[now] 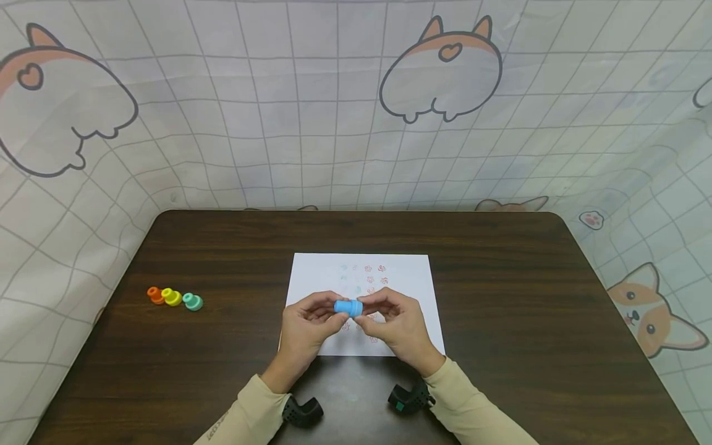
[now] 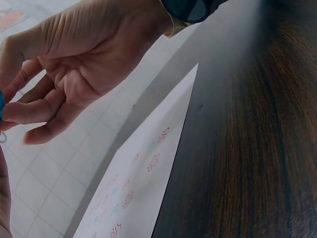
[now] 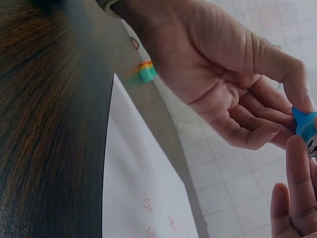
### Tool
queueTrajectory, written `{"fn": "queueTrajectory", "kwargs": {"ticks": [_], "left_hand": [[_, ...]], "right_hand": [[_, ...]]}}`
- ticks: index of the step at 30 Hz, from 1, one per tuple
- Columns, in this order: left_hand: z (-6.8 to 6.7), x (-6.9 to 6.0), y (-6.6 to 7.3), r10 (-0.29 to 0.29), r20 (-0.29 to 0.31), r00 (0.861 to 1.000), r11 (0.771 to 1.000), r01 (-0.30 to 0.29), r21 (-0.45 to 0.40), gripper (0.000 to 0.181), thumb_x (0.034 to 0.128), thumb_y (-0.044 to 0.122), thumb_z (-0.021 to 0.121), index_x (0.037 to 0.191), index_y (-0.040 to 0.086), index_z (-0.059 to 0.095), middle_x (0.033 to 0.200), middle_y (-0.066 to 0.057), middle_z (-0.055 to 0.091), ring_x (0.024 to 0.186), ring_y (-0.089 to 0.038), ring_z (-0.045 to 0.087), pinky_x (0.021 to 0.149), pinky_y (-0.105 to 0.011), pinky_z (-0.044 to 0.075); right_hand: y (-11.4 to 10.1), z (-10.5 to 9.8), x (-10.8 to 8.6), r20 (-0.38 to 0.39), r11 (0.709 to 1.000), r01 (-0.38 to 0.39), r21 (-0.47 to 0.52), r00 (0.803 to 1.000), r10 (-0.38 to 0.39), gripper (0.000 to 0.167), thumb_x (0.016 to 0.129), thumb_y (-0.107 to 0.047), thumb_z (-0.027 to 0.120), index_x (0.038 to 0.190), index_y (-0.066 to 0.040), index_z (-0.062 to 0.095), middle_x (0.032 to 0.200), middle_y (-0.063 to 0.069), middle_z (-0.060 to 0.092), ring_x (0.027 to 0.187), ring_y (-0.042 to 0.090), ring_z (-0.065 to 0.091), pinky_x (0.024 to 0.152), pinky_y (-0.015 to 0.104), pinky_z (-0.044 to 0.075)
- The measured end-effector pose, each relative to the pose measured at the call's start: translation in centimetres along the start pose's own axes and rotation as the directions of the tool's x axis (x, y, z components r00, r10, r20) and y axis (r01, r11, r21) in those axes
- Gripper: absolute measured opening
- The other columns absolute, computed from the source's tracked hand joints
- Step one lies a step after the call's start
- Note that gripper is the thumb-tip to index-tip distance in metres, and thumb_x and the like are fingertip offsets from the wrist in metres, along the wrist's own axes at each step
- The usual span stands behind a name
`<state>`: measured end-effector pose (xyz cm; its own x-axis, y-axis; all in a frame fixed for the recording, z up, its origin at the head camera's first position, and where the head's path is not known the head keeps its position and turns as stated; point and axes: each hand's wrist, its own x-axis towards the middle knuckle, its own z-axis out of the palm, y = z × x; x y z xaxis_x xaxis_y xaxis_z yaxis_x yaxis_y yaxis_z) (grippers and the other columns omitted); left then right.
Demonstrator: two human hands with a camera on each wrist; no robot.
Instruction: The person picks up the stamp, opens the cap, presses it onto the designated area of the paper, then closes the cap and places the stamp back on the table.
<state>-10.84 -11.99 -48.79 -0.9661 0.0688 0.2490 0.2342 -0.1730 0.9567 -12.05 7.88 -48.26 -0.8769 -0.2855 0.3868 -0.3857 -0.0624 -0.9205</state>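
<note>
A small blue toy stamp (image 1: 348,308) is held sideways over the sheet of paper (image 1: 311,272). My left hand (image 1: 306,326) pinches its left end between thumb and fingers, and the fingers of my right hand (image 1: 402,322) grip the other end. In the right wrist view, a soccer-ball picture shows on the end of the blue stamp (image 3: 307,128). Only a blue sliver of it enters the left wrist view, by the fingers of my left hand (image 2: 84,64). Rows of red and faint bluish prints mark the white paper.
On the left of the dark wooden table (image 1: 233,235), an orange stamp (image 1: 155,295), a yellow stamp (image 1: 172,297) and a teal stamp (image 1: 193,301) stand close together. A white curtain (image 1: 311,123) with grid lines and corgi drawings surrounds the table's back and sides.
</note>
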Motion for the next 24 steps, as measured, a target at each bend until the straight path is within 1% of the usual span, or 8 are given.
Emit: {"fn": "queueTrajectory", "kwargs": {"ticks": [3, 7, 10, 12, 15, 17, 20, 24], "left_hand": [[0.06, -0.05, 0.03, 0.025, 0.005, 1.000, 1.000, -0.025, 0.007, 0.033, 0.0855, -0.001, 0.081, 0.111, -0.016, 0.066, 0.099, 0.014, 0.078, 0.092, -0.006, 0.075, 0.082, -0.019, 0.062], [0.15, -0.13, 0.08, 0.047, 0.010, 0.999, 0.999, -0.047, 0.022, 0.030, 0.0854, -0.003, 0.080, 0.108, -0.016, 0.067, 0.099, 0.014, 0.077, 0.092, -0.005, 0.074, 0.085, -0.020, 0.062], [0.21, -0.19, 0.13, 0.066, 0.013, 0.998, 0.997, -0.066, 0.032, 0.030, 0.0850, 0.000, 0.082, 0.107, -0.015, 0.068, 0.100, 0.014, 0.077, 0.092, -0.006, 0.074, 0.087, -0.020, 0.062], [0.24, -0.23, 0.15, 0.090, 0.019, 0.996, 0.995, -0.090, 0.033, 0.030, 0.0854, 0.001, 0.082, 0.106, -0.014, 0.068, 0.101, 0.014, 0.077, 0.092, -0.008, 0.074, 0.088, -0.020, 0.062], [0.30, -0.30, 0.19, 0.136, 0.028, 0.990, 0.990, -0.137, 0.033, 0.029, 0.0853, 0.002, 0.082, 0.105, -0.015, 0.068, 0.102, 0.013, 0.077, 0.091, -0.010, 0.073, 0.090, -0.020, 0.061], [0.35, -0.34, 0.23, 0.161, 0.034, 0.986, 0.986, -0.162, 0.031, 0.027, 0.0852, -0.001, 0.081, 0.104, -0.015, 0.068, 0.102, 0.013, 0.077, 0.091, -0.009, 0.073, 0.090, -0.020, 0.061], [0.48, -0.40, 0.31, 0.182, 0.038, 0.982, 0.982, -0.184, 0.036, 0.023, 0.0836, -0.008, 0.079, 0.103, -0.015, 0.068, 0.102, 0.014, 0.076, 0.090, -0.006, 0.072, 0.090, -0.019, 0.061], [0.66, -0.47, 0.41, 0.188, 0.040, 0.981, 0.981, -0.190, 0.036, 0.023, 0.0810, -0.016, 0.074, 0.103, -0.017, 0.068, 0.101, 0.015, 0.076, 0.089, -0.002, 0.071, 0.088, -0.018, 0.061]], "right_hand": [[0.12, 0.04, -0.10, 0.007, 1.000, 0.021, -0.005, 1.000, -0.021, 0.021, 0.086, 0.005, 0.078, 0.105, 0.004, 0.069, 0.107, 0.008, 0.076, 0.093, 0.009, 0.074, 0.086, 0.025, 0.062], [0.19, 0.02, -0.22, 0.012, 0.999, 0.048, -0.005, 0.999, -0.048, 0.023, 0.083, 0.013, 0.076, 0.103, 0.006, 0.068, 0.106, 0.020, 0.074, 0.093, 0.003, 0.072, 0.081, 0.023, 0.062], [0.25, -0.09, -0.17, 0.026, 0.993, 0.118, -0.017, 0.993, -0.118, 0.025, 0.081, 0.015, 0.075, 0.103, 0.006, 0.069, 0.103, 0.026, 0.073, 0.093, 0.003, 0.072, 0.081, 0.023, 0.062], [0.28, -0.21, -0.07, 0.039, 0.983, 0.183, -0.023, 0.983, -0.182, 0.027, 0.080, 0.018, 0.076, 0.103, 0.006, 0.069, 0.102, 0.028, 0.073, 0.095, 0.004, 0.072, 0.084, 0.022, 0.062], [0.21, -0.36, 0.12, 0.057, 0.962, 0.272, -0.029, 0.961, -0.270, 0.031, 0.076, 0.021, 0.076, 0.103, 0.007, 0.070, 0.101, 0.031, 0.072, 0.099, 0.005, 0.072, 0.089, 0.022, 0.062], [0.15, -0.46, 0.22, 0.066, 0.952, 0.306, -0.029, 0.951, -0.303, 0.034, 0.074, 0.022, 0.077, 0.104, 0.008, 0.070, 0.101, 0.031, 0.072, 0.102, 0.005, 0.072, 0.091, 0.022, 0.061], [0.13, -0.57, 0.29, 0.078, 0.942, 0.335, -0.036, 0.940, -0.332, 0.037, 0.072, 0.024, 0.077, 0.104, 0.008, 0.070, 0.100, 0.031, 0.072, 0.105, 0.004, 0.071, 0.091, 0.022, 0.062], [0.11, -0.72, 0.24, 0.081, 0.929, 0.361, -0.075, 0.931, -0.356, 0.039, 0.069, 0.024, 0.078, 0.102, 0.006, 0.071, 0.098, 0.028, 0.073, 0.108, 0.006, 0.072, 0.094, 0.023, 0.061]]}}
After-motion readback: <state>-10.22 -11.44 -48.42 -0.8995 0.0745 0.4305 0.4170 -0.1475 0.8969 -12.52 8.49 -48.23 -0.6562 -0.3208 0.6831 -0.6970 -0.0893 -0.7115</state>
